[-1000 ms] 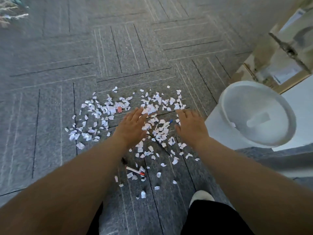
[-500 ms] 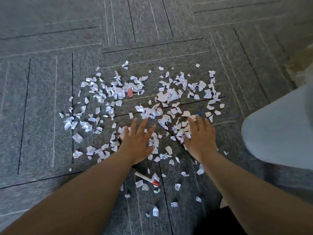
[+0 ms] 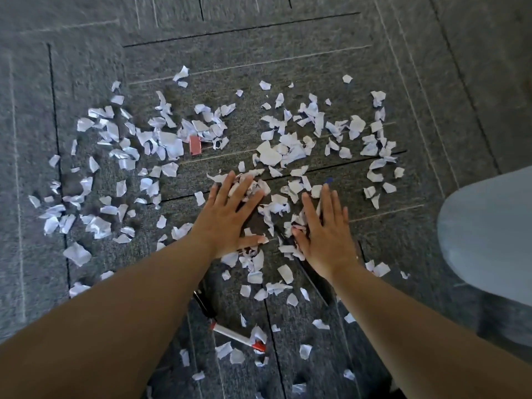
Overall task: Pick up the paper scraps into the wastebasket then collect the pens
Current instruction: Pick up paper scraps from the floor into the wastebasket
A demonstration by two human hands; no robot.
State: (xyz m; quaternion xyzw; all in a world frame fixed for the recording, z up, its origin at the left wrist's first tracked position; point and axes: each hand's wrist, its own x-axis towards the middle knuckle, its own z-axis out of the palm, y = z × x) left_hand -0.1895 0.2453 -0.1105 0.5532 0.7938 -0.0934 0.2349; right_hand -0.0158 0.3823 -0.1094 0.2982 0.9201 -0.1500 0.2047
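Several white paper scraps lie scattered over the grey carpet. My left hand lies flat on scraps in the middle, fingers straight and spread. My right hand is flat beside it, a small heap of scraps between the two. A white pen with a red cap lies near me, below my left forearm. A black pen runs under my right wrist, and a blue pen tip shows past my right fingertips. The white wastebasket stands at the right edge, only its side visible.
A pink binder clip lies among the scraps, further out than my left hand. A black clip-like object sits just under my left forearm. Grey carpet tiles spread all around.
The view has dropped closer to the floor and the wastebasket has slid to the right edge. Both hands have gone down flat onto the scraps.
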